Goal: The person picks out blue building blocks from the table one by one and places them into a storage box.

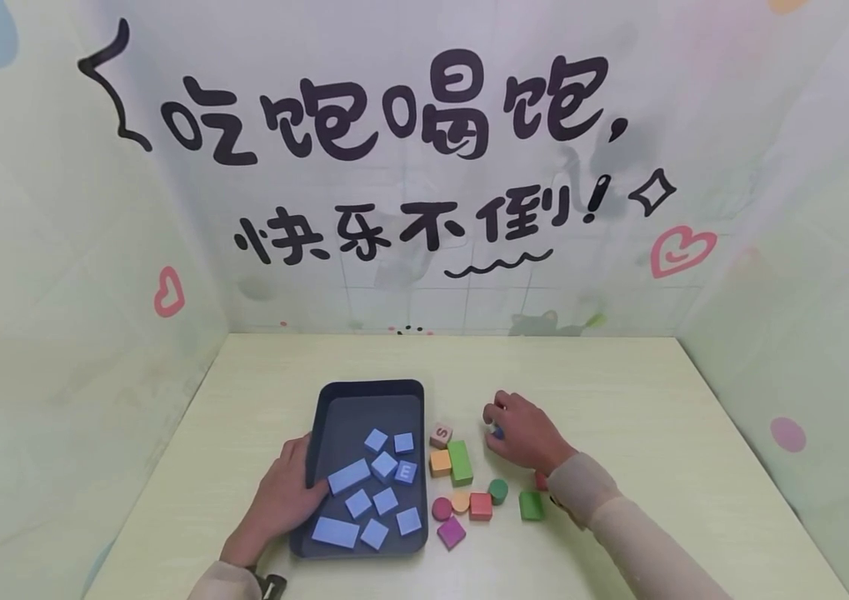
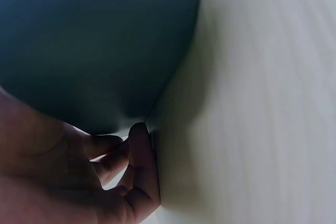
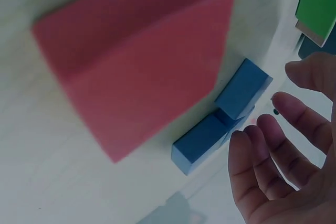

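Observation:
My left hand (image 1: 285,492) grips the left side of a dark blue-grey tray (image 1: 370,389), its thumb over the rim. In the left wrist view, fingers (image 2: 142,166) bend against the tray's underside edge (image 2: 100,66). Several light blue blocks (image 1: 349,477) lie in the tray, one marked E (image 1: 405,472). My right hand (image 1: 525,429) is right of the tray, low over the table, hiding most of a blue block (image 1: 497,432). In the right wrist view its loosely bent fingers (image 3: 244,171) are close to blue blocks (image 3: 244,88), with nothing seen between fingers and thumb.
Between tray and right arm lie a wooden S cube (image 1: 441,434), an orange block (image 1: 441,462), green blocks (image 1: 460,463), a red block (image 1: 480,507), a purple block (image 1: 451,532) and small round pieces. A red block (image 3: 147,72) sits under the right wrist. Printed walls (image 1: 424,300) enclose the table.

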A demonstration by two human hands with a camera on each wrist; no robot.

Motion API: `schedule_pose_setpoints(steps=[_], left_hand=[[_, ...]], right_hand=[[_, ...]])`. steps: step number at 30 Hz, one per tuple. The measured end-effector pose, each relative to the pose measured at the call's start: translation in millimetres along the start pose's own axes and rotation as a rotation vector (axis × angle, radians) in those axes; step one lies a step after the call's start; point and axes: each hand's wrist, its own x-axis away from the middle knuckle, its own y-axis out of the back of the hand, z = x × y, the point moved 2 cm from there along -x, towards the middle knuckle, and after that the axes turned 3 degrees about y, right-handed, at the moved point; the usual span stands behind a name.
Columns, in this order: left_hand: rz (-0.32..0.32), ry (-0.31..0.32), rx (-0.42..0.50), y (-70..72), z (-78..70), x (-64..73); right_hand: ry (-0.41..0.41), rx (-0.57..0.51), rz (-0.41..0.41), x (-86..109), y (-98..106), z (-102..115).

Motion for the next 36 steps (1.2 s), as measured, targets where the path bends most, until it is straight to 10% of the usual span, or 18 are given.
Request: schedule_pose_setpoints(steps=[36], left_hand=[[0.045,0.038,0.006,1.4,-2.7,0.3]], right_hand=[[-0.023,0.025,0.158,-1.8,-8.0,2.6]])
